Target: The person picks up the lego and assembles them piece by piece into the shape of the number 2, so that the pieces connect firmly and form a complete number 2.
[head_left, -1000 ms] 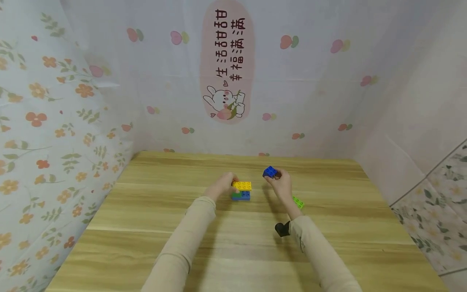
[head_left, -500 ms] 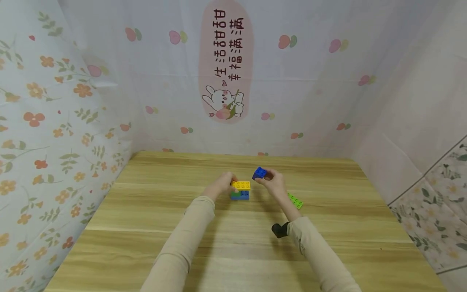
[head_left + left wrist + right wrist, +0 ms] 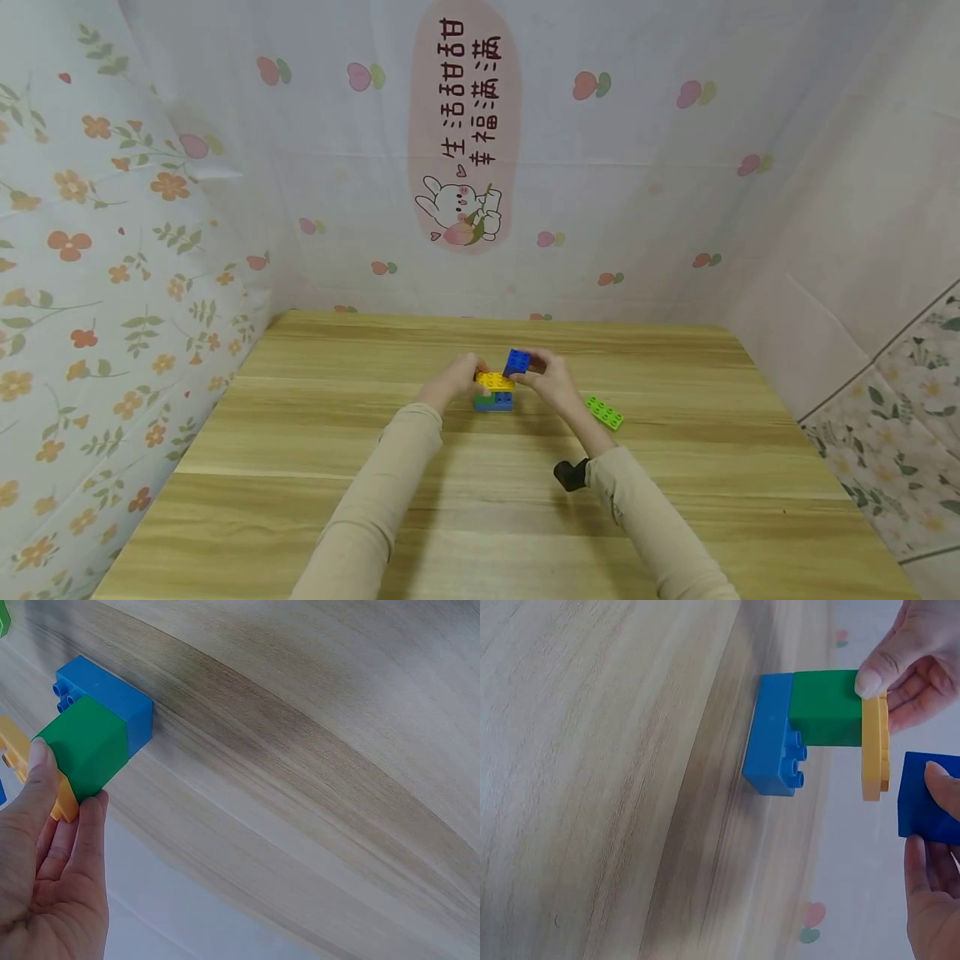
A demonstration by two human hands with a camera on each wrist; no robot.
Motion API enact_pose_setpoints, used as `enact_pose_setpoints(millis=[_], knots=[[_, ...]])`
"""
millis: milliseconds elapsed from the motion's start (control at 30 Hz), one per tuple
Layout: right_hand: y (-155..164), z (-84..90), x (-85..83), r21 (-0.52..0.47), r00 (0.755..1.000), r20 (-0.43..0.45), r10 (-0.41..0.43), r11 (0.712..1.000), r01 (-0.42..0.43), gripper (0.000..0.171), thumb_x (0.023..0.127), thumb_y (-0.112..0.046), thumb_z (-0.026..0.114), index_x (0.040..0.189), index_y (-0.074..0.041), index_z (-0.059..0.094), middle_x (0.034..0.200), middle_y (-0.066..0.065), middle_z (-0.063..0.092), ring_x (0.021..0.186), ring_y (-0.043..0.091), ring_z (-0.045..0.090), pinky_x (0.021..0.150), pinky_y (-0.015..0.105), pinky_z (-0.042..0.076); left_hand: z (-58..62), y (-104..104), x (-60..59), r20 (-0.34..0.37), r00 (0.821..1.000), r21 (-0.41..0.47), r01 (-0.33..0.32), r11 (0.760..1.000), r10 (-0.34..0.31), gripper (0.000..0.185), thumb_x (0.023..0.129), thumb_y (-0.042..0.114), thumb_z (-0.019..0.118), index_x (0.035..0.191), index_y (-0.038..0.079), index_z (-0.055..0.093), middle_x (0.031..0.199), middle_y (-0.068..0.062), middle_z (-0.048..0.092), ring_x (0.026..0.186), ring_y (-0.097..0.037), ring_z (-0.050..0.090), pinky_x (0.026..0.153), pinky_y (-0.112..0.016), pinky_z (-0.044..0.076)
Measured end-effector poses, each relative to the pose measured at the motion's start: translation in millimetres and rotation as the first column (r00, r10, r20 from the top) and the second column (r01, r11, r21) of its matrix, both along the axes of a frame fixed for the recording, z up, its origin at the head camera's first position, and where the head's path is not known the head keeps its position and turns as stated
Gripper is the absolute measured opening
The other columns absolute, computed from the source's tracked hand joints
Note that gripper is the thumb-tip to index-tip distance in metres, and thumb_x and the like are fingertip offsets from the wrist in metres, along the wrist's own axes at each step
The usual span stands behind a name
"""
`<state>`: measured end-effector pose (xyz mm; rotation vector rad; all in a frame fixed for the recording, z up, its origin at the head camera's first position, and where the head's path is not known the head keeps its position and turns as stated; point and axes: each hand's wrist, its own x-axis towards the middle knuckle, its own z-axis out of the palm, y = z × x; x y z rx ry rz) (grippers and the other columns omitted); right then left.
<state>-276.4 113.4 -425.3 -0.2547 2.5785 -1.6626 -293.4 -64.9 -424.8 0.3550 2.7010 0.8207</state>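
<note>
On the wooden table stands a small stack: a yellow plate across a green brick and a blue brick. My left hand grips the stack's left end, thumb on the green brick and fingers by the yellow plate. My right hand pinches a dark blue brick just over the plate's right end. In the right wrist view a narrow gap separates the dark blue brick from the yellow plate.
A light green flat brick lies on the table to the right of my right hand. Patterned sheets wall in the table at the back and on both sides. Bare wood stretches to the near edge.
My right hand has carried the dark blue brick left and down, from beside the stack to just above the yellow plate. The left hand and stack have stayed put.
</note>
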Motion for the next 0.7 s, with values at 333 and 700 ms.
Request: enact_pose_setpoints(millis=[333,700], knots=[[-2.6,-2.1,-0.9,0.025,0.995,-0.010,0.100,0.995,-0.099,0.048,0.078,-0.002,0.069,0.124,-0.002,0.054,0.122,0.020,0.055,0.110,0.033,0.057,0.089,0.039,0.050,16.4,0.9,15.5,0.007,1.000,0.026,-0.015,1.000,0.015,0.037,0.080,0.007,0.068,0.115,-0.004,0.058,0.117,-0.017,0.060,0.109,-0.027,0.056,0.098,-0.036,0.045],[-1.6,2.3,1.2,0.061,0.975,-0.036,0.218,0.975,-0.215,0.047,0.080,0.000,0.066,0.124,0.004,0.051,0.121,0.024,0.055,0.109,0.037,0.056,0.089,0.041,0.050,17.4,-0.3,16.3,0.000,1.000,0.016,-0.005,1.000,0.005,0.039,0.081,0.008,0.068,0.116,-0.004,0.058,0.116,-0.017,0.060,0.105,-0.026,0.057,0.095,-0.036,0.047]])
